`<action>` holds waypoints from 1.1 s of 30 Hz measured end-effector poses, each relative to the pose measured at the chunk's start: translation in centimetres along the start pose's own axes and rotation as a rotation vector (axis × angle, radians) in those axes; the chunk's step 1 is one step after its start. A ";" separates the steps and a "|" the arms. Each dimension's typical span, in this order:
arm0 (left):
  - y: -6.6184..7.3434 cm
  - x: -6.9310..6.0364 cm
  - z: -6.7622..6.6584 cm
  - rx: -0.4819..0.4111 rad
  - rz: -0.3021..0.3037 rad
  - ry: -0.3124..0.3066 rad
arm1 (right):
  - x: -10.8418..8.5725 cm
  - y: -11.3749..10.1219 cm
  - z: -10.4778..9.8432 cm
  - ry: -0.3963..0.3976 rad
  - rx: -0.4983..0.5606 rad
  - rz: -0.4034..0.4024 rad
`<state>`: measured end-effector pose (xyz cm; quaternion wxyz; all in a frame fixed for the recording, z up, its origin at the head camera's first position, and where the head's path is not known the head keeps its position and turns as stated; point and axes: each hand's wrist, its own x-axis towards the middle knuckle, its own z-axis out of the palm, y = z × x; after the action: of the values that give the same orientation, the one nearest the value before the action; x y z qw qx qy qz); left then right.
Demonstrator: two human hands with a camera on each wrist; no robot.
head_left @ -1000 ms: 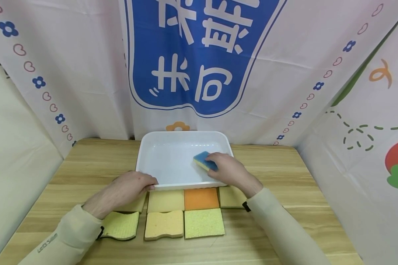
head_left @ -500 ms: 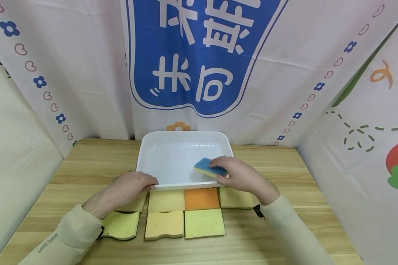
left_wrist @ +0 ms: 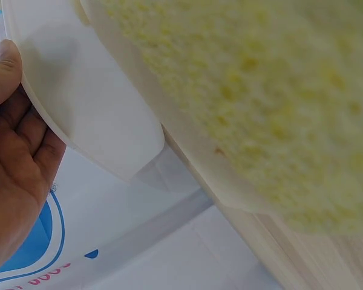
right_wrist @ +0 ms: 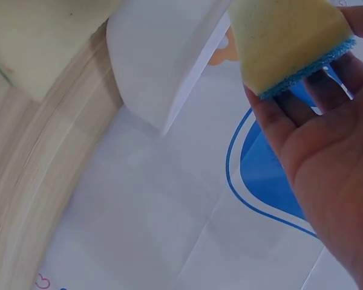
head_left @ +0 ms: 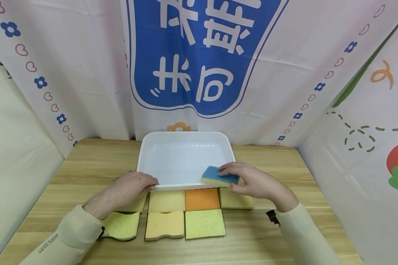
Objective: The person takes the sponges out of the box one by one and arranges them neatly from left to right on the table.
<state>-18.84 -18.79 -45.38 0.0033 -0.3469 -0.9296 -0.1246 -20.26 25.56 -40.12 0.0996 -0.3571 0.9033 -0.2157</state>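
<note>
My right hand (head_left: 260, 182) pinches a scouring sponge (head_left: 215, 173), blue scrub layer on top and yellow foam below. It is over the near right corner of the white rectangular tray (head_left: 175, 162). In the right wrist view, the thumb and fingers clasp the sponge (right_wrist: 284, 42) by its edges, its foam face showing. My left hand (head_left: 127, 191) grips the tray's near left rim; the left wrist view has the thumb (left_wrist: 6, 66) over the rim and the fingers against the outer wall. Nothing lies inside the visible part of the tray.
In front of the tray, several sponges lie in two rows: pale yellow (head_left: 166, 201), orange (head_left: 202, 199), another yellow (head_left: 236, 198), a wavy-edged tan one (head_left: 164, 225), a speckled one (head_left: 204, 223) and a ribbed one (head_left: 122, 225). Behind the wooden table (head_left: 272, 158) hangs printed cloth.
My right hand has drawn the sponge from inside the tray toward its near right corner, moving right and nearer to me. The left hand keeps its hold on the rim.
</note>
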 end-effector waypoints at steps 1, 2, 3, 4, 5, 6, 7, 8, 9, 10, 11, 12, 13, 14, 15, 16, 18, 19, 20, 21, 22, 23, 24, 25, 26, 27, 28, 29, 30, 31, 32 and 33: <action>0.0 0.0 0.0 0.001 0.000 -0.001 | -0.3 0.1 0.0 0.002 0.004 -0.004; 0.0 0.0 0.0 0.003 -0.001 -0.002 | -0.6 0.2 -0.1 0.005 0.008 -0.010; 0.0 0.0 0.0 0.003 -0.002 -0.003 | -0.8 0.3 -0.1 0.007 0.012 -0.015; 0.0 0.0 0.0 0.004 -0.003 -0.003 | -1.1 0.4 -0.1 0.009 0.016 -0.021; 0.0 0.0 0.0 0.005 -0.004 -0.003 | -1.4 0.5 -0.2 0.010 0.022 -0.026; 0.0 0.0 0.0 0.005 -0.004 -0.002 | -1.7 0.6 -0.2 0.010 0.030 -0.030; 0.0 0.0 0.1 0.006 -0.005 -0.002 | -1.9 0.7 -0.2 0.010 0.040 -0.033; 0.0 0.0 0.1 0.005 -0.005 -0.001 | -2.2 0.8 -0.3 0.010 0.047 -0.033; 0.0 0.0 0.1 0.006 -0.005 -0.001 | -2.5 0.9 -0.3 0.011 0.054 -0.034; 0.0 0.0 0.1 0.006 -0.005 -0.002 | -2.8 1.0 -0.3 0.012 0.061 -0.036; 0.0 0.0 0.1 0.007 -0.003 -0.001 | -3.1 1.1 -0.4 0.012 0.069 -0.037; 0.0 0.0 0.1 0.007 -0.002 -0.001 | -3.3 1.2 -0.4 0.012 0.074 -0.039; 0.0 0.0 0.1 0.007 -0.001 -0.001 | -3.6 1.3 -0.4 0.011 0.081 -0.039; 0.0 0.0 0.1 0.007 0.002 0.000 | -3.9 1.4 -0.4 0.011 0.087 -0.040; 0.1 0.0 0.1 0.008 0.002 0.000 | -4.2 1.5 -0.4 0.012 0.093 -0.046; 0.1 0.1 0.1 0.008 0.004 0.001 | -4.4 1.6 -0.5 0.011 0.102 -0.051; 0.1 0.1 0.1 0.006 0.005 0.000 | -4.9 1.8 -0.5 0.005 0.120 -0.057; 0.1 0.1 0.1 0.005 0.005 0.000 | -5.2 1.9 -0.6 0.001 0.129 -0.060; 0.1 0.1 0.1 0.005 0.004 -0.001 | -5.4 2.0 -0.6 -0.004 0.138 -0.065; 0.1 0.2 0.1 0.005 0.003 -0.002 | -5.6 2.1 -0.6 -0.010 0.149 -0.068; 0.1 0.2 0.1 0.005 0.002 -0.003 | -5.9 2.2 -0.6 -0.018 0.160 -0.069; 0.1 0.2 0.0 0.005 0.001 -0.003 | -6.1 2.3 -0.6 -0.027 0.171 -0.071; 0.1 0.2 0.0 0.006 0.000 -0.003 | -6.3 2.4 -0.6 -0.038 0.179 -0.076; 0.1 0.2 0.0 0.006 -0.002 -0.003 | -6.4 2.6 -0.6 -0.048 0.184 -0.081; 0.1 0.2 0.0 0.006 -0.003 -0.004 | -6.6 2.7 -0.5 -0.059 0.187 -0.089; 0.1 0.1 0.0 0.006 -0.003 -0.004 | -6.7 2.8 -0.4 -0.069 0.192 -0.098; 0.1 0.1 0.0 0.005 -0.005 -0.005 | -6.9 2.9 -0.3 -0.080 0.195 -0.107; 0.1 0.1 0.0 0.003 -0.006 -0.005 | -7.0 3.0 -0.2 -0.092 0.203 -0.110; 0.1 0.1 0.0 0.002 -0.007 -0.006 | -7.1 3.1 -0.1 -0.106 0.211 -0.112; 0.1 0.1 0.0 0.000 -0.009 -0.007 | -7.3 3.2 0.0 -0.119 0.220 -0.109; 0.1 0.1 0.0 -0.003 -0.010 -0.007 | -7.4 3.3 0.2 -0.130 0.229 -0.106; 0.1 0.0 0.0 -0.004 -0.011 -0.007 | -7.4 3.3 0.3 -0.141 0.241 -0.099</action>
<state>-18.78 -18.67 -45.31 -0.0013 -0.3424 -0.9311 -0.1253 -16.75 32.74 -41.74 0.1943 -0.4009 0.8430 -0.3016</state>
